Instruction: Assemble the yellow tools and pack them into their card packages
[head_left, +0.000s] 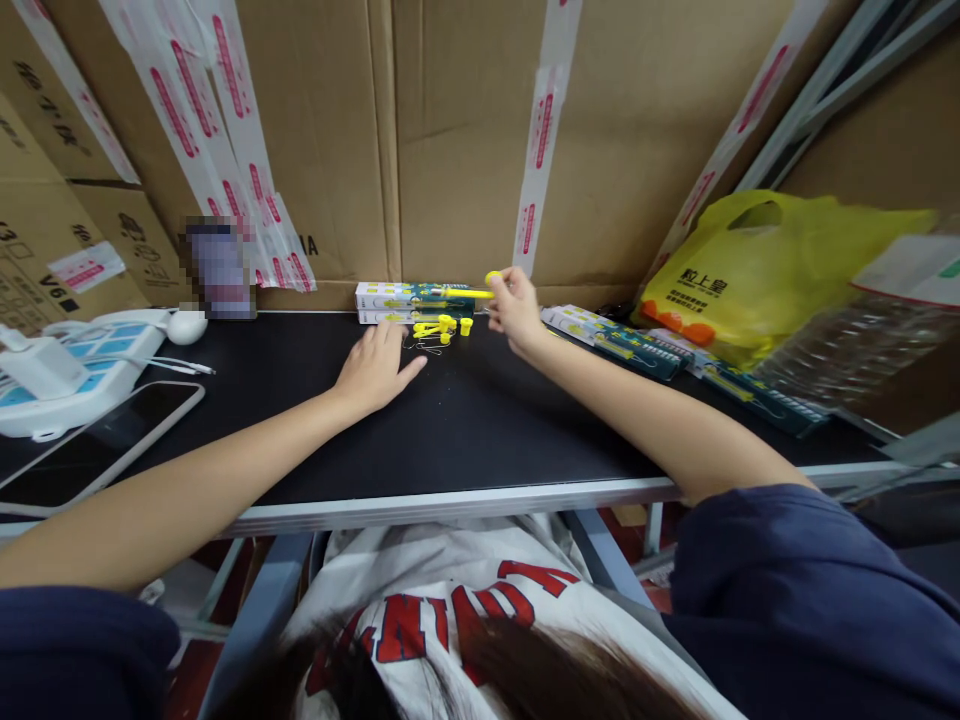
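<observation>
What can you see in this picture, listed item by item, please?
table: one, black, in front
cardboard boxes: several, brown, behind the table
small boxes: two, white and teal, stacked at back centre
yellow parts: several, yellow, on the table by the small boxes
flat packs: several, teal, right of centre
plastic bag: one, yellow, far right
power strip: one, white and blue, far left
phone: one, dark screen, left edge
left hand: one, flat on the table beside the yellow parts
right hand: one, raised, pinching a yellow part
</observation>
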